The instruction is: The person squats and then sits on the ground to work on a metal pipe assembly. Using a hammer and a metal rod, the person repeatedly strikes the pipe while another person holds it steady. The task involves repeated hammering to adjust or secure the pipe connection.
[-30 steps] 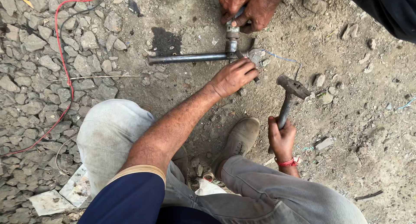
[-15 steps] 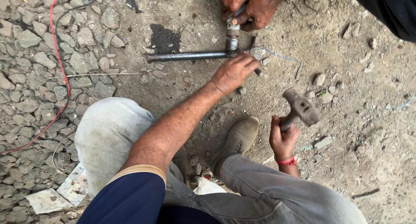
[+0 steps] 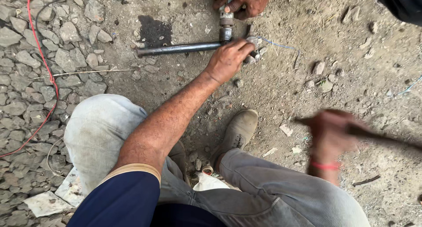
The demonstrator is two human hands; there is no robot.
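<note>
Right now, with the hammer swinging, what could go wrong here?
1. The left hand holds the dark pipe right at the joint, so a mistimed blow could hit its fingers.
2. Another person's hand grips the fitting just above the same spot and could be struck too.
3. The right hand and hammer handle are blurred with motion, so aim may be poor.

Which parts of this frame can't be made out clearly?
Head view:
- Right hand: motion-blurred; the hammer is only a dark streak, its head unreadable.
- Pipe joint: covered by the left hand.
- Co-worker's hand: cut off by the top edge, hiding the fitting top.
</note>
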